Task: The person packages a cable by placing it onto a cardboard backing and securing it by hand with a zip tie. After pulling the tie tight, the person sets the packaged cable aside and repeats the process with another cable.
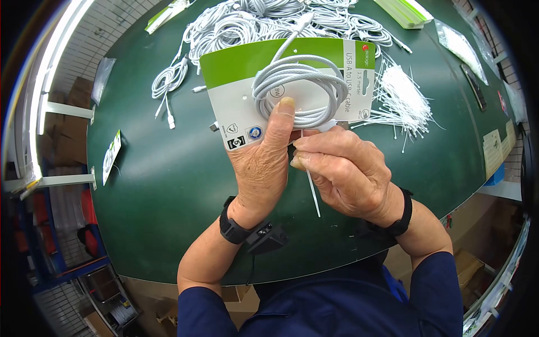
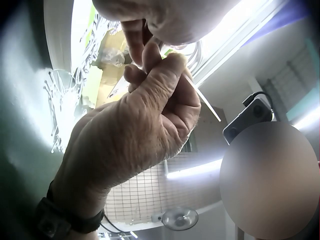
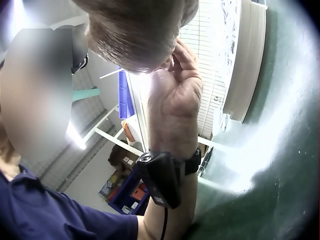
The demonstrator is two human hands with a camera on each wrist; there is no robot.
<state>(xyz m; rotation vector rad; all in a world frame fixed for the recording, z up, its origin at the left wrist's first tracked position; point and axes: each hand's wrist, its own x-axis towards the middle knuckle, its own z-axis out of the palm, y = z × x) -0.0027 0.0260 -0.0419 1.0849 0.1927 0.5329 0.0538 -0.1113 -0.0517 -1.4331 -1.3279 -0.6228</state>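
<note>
In the head view my left hand [image 1: 261,165] holds a green and white cable card [image 1: 224,112], its thumb pressing on the lower left of a coil. That coil is a light grey braided USB cable [image 1: 331,92], lying on the card's front with one plug end sticking up past the top edge. My right hand [image 1: 351,174], just under the coil, pinches a thin white zip tie [image 1: 313,194] between thumb and fingers. The tie's tail hangs down below the fingertips; its upper part runs up to the card's lower edge. The left wrist view also shows the zip tie [image 2: 205,100] projecting from the right hand.
A heap of coiled cables [image 1: 241,31] fills the table's far side. Loose white zip ties [image 1: 401,98] lie in a pile to the right, with a phone [image 1: 473,87] and a plastic bag [image 1: 460,50] beyond. Card stacks [image 1: 405,12] stand behind; a packaged card [image 1: 111,157] lies left.
</note>
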